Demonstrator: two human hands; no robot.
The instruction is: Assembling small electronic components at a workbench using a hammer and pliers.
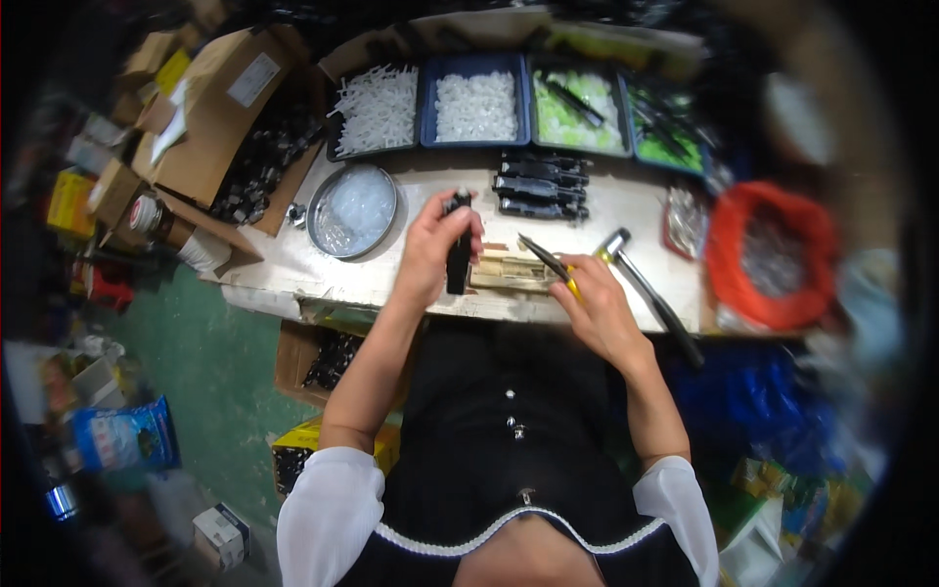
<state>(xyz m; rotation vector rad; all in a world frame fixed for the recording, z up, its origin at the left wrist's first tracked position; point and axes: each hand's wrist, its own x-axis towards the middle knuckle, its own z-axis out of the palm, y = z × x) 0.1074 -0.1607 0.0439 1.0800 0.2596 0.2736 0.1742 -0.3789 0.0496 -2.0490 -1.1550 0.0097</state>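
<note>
Upright in my left hand (430, 245) is a long black plastic part (458, 256), its top end light-coloured, with my fingers wrapped round it. My right hand (599, 303) grips pliers (544, 256) with yellow handles, their dark jaws pointing up and left. Between the hands lies a worn wooden block (511, 272) near the table's front edge. A hammer (650, 293) rests just right of my right hand, its head toward the back. Several similar black parts (541, 184) are stacked behind the wooden block.
Along the back stand trays of white sticks (377, 108), white pieces (476, 106) and green pieces (577, 110). A round metal dish (311, 217) of clear pieces sits left, beside a cardboard box (217, 117). At right are a small metal-parts tray (685, 223) and a red-rimmed bag (820, 245).
</note>
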